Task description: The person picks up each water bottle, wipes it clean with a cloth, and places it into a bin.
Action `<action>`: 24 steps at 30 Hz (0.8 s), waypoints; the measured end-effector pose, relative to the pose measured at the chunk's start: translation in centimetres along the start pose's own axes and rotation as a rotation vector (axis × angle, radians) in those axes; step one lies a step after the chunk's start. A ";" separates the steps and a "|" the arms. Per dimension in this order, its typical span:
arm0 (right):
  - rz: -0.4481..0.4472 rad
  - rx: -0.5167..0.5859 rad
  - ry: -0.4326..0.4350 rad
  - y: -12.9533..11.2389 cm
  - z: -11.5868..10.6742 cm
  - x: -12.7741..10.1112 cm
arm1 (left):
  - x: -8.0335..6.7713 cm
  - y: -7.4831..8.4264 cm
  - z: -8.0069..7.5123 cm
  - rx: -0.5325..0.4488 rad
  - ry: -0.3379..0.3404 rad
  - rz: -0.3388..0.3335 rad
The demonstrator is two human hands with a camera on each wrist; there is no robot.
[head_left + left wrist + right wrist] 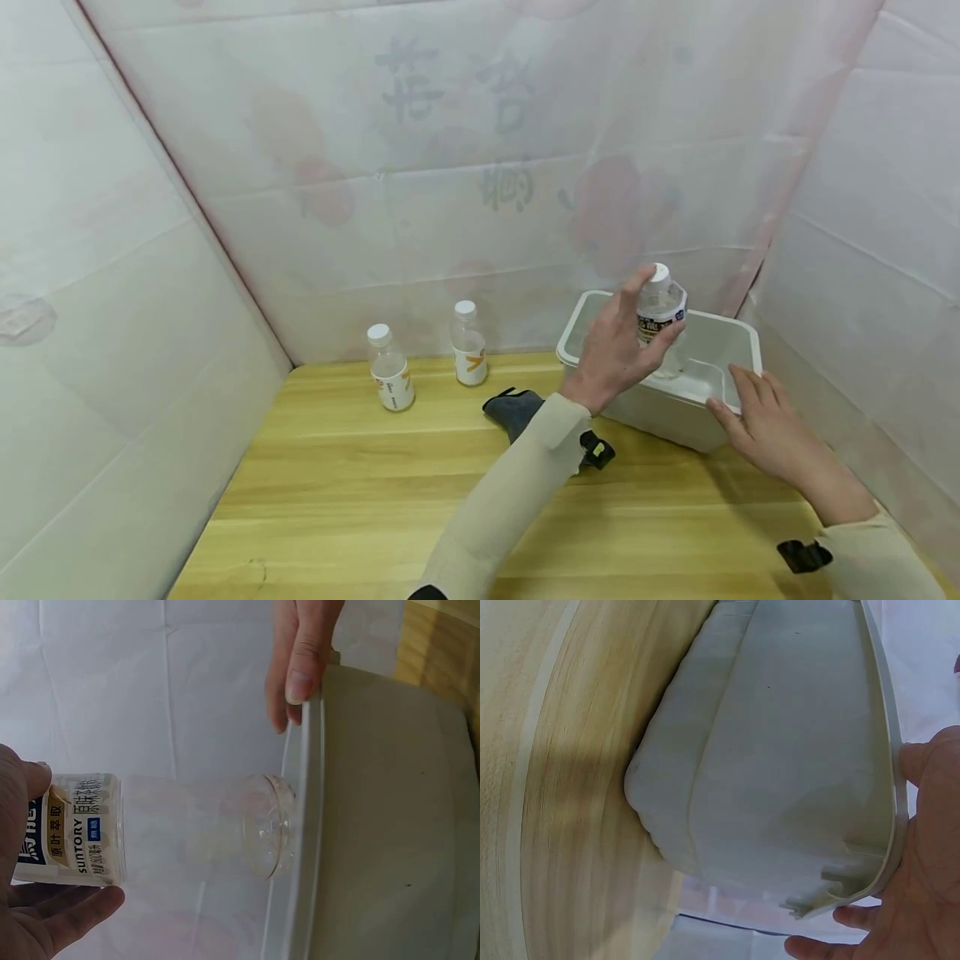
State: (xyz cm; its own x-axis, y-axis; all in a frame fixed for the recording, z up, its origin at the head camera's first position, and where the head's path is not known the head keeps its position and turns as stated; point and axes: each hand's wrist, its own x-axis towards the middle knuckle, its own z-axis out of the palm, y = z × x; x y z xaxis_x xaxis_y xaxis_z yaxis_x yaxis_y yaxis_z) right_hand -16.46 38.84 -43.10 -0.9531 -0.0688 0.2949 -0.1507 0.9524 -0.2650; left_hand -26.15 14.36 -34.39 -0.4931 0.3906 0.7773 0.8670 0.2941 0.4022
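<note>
My left hand (615, 350) grips a clear plastic bottle (662, 308) around its labelled upper part. The bottle has a white cap and a white label with dark and gold print reading SUNTORY. It is upright, with its base below the rim line of a pale grey plastic bin (652, 417). In the left wrist view, the bare lower part of the bottle (202, 825) stands close beside the bin's rim. My right hand (772, 425) rests at the bin's near right corner, thumb (915, 761) against the rim and the other fingers fairly straight and spread.
Two more clear bottles with white caps, one farther left (392, 367) and one near the back wall (469, 343), stand on the wooden table (337, 500). A dark grey cloth item (513, 410) lies partly under my left forearm. White sheeting (337, 208) encloses the back and sides.
</note>
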 end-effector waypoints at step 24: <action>0.010 0.021 0.020 0.1 -0.5 -0.4 | -0.8 0.0 6.3 -0.014 -0.017 -0.079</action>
State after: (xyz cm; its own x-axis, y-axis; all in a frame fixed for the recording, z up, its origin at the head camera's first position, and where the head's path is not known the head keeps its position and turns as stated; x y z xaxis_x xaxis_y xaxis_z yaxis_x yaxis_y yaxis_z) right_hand -15.95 39.12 -42.76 -0.9491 -0.0535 0.3105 -0.1471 0.9466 -0.2868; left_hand -26.19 19.55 -38.07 -0.5615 0.3817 0.7342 0.8260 0.3122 0.4694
